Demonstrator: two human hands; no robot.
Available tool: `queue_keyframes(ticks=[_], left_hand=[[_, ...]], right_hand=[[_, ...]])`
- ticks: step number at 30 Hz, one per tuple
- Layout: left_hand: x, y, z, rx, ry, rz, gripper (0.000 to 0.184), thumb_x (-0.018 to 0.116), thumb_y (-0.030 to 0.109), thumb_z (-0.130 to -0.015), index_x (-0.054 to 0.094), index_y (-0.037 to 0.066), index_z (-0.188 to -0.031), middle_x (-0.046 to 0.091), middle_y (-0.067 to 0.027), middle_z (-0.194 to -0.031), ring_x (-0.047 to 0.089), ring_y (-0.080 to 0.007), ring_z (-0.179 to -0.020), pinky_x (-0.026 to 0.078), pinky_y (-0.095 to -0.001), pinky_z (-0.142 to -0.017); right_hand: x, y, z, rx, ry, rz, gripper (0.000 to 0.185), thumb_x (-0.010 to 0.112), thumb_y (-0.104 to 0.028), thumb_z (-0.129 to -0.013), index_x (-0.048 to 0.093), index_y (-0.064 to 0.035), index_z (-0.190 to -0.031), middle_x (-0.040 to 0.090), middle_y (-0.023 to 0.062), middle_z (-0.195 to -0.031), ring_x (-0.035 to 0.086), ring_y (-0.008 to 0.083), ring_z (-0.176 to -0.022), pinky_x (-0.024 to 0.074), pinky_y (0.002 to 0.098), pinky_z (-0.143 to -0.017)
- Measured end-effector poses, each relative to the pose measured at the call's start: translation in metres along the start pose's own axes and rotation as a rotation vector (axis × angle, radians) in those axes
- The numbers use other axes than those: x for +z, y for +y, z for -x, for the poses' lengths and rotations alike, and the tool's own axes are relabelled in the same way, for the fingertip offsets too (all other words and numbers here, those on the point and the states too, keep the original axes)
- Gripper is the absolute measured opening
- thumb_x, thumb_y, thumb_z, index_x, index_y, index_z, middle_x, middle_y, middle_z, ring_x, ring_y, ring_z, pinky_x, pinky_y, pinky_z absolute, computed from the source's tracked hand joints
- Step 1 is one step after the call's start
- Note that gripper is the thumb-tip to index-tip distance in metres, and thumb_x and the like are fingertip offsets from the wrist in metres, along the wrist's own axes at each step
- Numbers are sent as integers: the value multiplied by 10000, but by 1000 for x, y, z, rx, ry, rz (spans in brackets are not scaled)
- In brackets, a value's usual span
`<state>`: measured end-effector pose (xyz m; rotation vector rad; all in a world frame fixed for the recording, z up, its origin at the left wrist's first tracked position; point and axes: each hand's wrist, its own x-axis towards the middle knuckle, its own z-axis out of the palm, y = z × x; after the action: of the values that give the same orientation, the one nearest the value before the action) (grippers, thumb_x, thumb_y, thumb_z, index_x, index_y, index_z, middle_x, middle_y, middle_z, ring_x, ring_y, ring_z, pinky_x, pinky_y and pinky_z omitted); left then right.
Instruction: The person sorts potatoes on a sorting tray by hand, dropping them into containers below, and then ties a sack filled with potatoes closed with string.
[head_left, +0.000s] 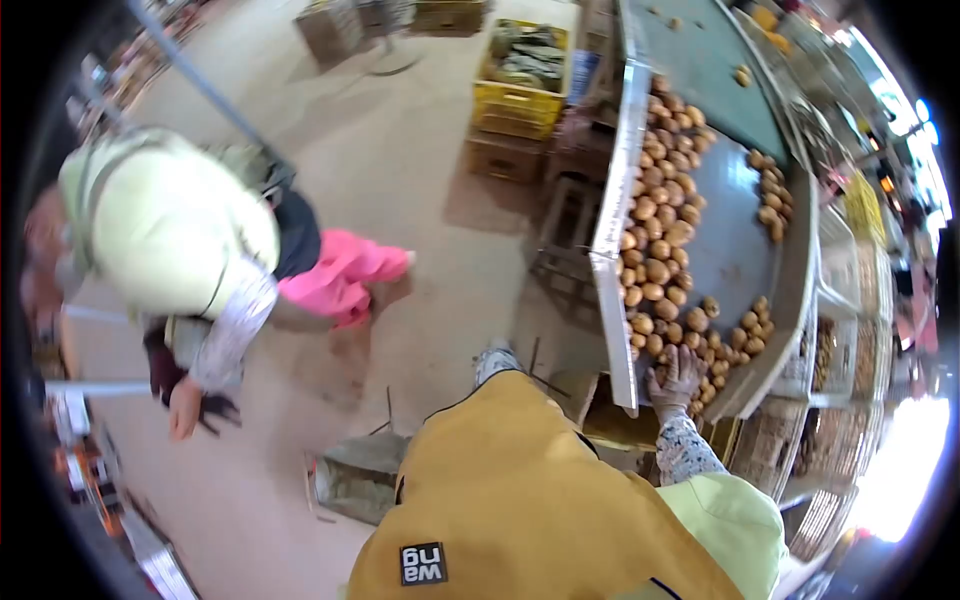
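My right hand (678, 378), in what looks like a thin pale glove, lies on the round yellow-brown produce (657, 235) at the near end of a sorting chute (735, 225). Its fingers are stretched out and slightly apart, touching several pieces. Whether these are fruits or potatoes I cannot tell. They heap thickly along the chute's left metal wall (612, 190), with smaller clusters by the right wall. A patterned sleeve covers my right forearm. My left hand is not visible; only a bit of similar patterned cloth (496, 362) shows beyond my mustard apron (530, 490).
On the left a co-worker (180, 235) bends over, one dark-gloved hand (215, 408) hanging low. A yellow crate (517, 95) stands on a brown box left of the chute. Plastic baskets (765, 445) line the right side. A grey container (360, 478) sits on the floor.
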<state>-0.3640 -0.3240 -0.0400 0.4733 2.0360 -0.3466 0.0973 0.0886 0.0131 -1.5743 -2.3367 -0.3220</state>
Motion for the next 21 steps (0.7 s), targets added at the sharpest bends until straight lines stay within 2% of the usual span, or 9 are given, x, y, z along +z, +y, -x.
queue_keyframes(ticks=[7, 10, 12, 15, 16, 17, 18, 19, 21], left_hand=[[-131, 78, -84, 186, -17, -31, 333, 486, 290, -896, 604, 85, -1130, 649, -172, -1048, 615, -307, -1019, 483, -401, -854], [-201, 126, -117, 267, -30, -126, 344, 481, 289, -900, 590, 74, -1146, 645, -182, -1052, 611, -315, -1022, 478, -401, -860], [-257, 166, -138, 388, -9, -248, 352, 478, 288, -902, 580, 67, -1157, 642, -189, -1054, 609, -321, -1024, 475, -402, -864], [-346, 257, -179, 772, 185, -386, 365, 473, 287, -906, 566, 57, -1174, 638, -199, -1058, 604, -328, -1027, 470, -402, -870], [-381, 330, -152, 486, 247, -394, 379, 478, 265, -920, 524, 5, -1192, 625, -198, -1095, 597, -327, -1025, 458, -380, -887], [-400, 381, -123, 800, 316, 39, 387, 514, 361, -900, 574, 15, -1062, 633, -213, -968, 633, -312, -916, 482, -404, -800], [-416, 419, -140, 822, 380, 43, 377, 512, 312, -918, 526, 21, -1157, 622, -178, -1010, 613, -218, -936, 472, -363, -822], [-426, 474, -109, 923, 330, 266, 339, 535, 240, -919, 531, 19, -1177, 613, -139, -1065, 580, -182, -985, 452, -333, -869], [-436, 557, -71, 1293, 322, 356, 372, 580, 184, -899, 511, 4, -1217, 608, -125, -1122, 576, -230, -1054, 438, -329, -917]], right_hand=[[1, -12, 2, 242, -128, 38, 745, 695, -376, -674, 425, -132, -1324, 432, 171, -1327, 374, 388, -1254, 150, 602, -1086], [6, -17, 0, 332, -129, 8, 715, 697, -362, -660, 457, -137, -1295, 431, 146, -1331, 351, 368, -1287, 111, 619, -1094], [4, -27, -2, 431, -154, 15, 710, 698, -350, -652, 473, -128, -1289, 430, 149, -1332, 351, 368, -1288, 114, 614, -1095], [1, -30, -19, 516, -167, 17, 721, 692, -330, -643, 470, -127, -1297, 426, 155, -1333, 346, 367, -1290, 119, 608, -1096], [-3, -33, -20, 530, -195, 0, 721, 685, -314, -641, 467, -126, -1302, 423, 160, -1334, 339, 365, -1293, 121, 604, -1096], [-4, -38, -19, 558, -203, 6, 721, 685, -314, -641, 467, -126, -1302, 423, 160, -1334, 339, 365, -1293, 121, 604, -1096], [-1, -41, -20, 611, -216, 31, 713, 677, -298, -641, 469, -124, -1300, 423, 166, -1330, 329, 363, -1300, 122, 601, -1096], [2, -45, -25, 665, -223, 57, 704, 668, -281, -640, 471, -122, -1298, 423, 172, -1326, 319, 361, -1307, 123, 599, -1096], [-1, -55, -44, 804, -264, 54, 696, 628, -218, -653, 459, -124, -1321, 410, 184, -1343, 300, 359, -1321, 124, 577, -1104]])
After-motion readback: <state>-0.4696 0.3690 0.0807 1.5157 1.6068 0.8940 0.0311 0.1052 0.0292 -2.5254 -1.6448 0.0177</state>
